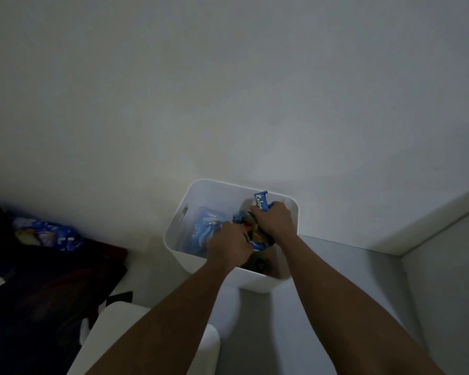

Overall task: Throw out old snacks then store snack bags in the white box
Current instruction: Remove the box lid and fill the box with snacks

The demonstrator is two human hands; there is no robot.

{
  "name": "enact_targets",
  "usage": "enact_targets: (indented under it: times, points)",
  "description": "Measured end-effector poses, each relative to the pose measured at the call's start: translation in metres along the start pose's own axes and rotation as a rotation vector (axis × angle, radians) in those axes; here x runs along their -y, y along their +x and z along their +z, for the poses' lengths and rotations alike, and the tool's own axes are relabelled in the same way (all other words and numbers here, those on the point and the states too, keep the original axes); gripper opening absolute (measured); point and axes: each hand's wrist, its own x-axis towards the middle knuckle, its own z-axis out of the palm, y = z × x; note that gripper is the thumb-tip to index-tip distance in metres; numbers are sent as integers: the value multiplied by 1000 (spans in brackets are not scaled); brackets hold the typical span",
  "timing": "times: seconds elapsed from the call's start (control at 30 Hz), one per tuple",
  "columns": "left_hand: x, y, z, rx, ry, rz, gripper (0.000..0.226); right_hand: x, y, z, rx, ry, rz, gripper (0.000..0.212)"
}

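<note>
A white box (pixel 179 234) with a slot handle stands on the floor against the wall. Both my hands reach into it. My right hand (pixel 272 220) is shut on a blue snack bag (pixel 261 203) whose top end sticks up above my fist. My left hand (pixel 229 246) grips a bundle of blue and dark snack bags (pixel 255 236) in the middle of the box. A light blue snack bag (pixel 205 228) lies in the left part of the box. The bottom of the box is mostly hidden by my hands and the bags.
A dark bag or cloth pile (pixel 38 288) lies at the left with another blue snack bag (pixel 52 235) on top. A white container (pixel 114 339) stands near my left forearm. A plain wall fills the upper view; a white baseboard (pixel 390 228) runs at right.
</note>
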Motion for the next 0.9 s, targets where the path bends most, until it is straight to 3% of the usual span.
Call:
enact_targets:
  times: [0.1,0.27,0.37,0.53,0.6,0.7,0.9]
  points:
    - [-1,7,1,59,-47,4,25,4,11,7,49,-12,57,36]
    - [2,13,2,173,-244,-11,34,19,16,9,39,63,137,94]
    - [3,14,0,222,-350,-11,45,27,14,4,-8,90,114,94]
    - [-2,8,-7,182,-599,-79,37,33,-3,-6,-83,111,49,71]
    - [-4,2,-13,194,-667,-117,43,35,-14,-11,-126,115,48,69]
    - [-5,-7,-21,171,-624,-113,58,38,-34,-20,-172,149,31,66]
    - [-8,-34,-42,105,-464,-40,64,40,-75,-41,-185,156,8,56]
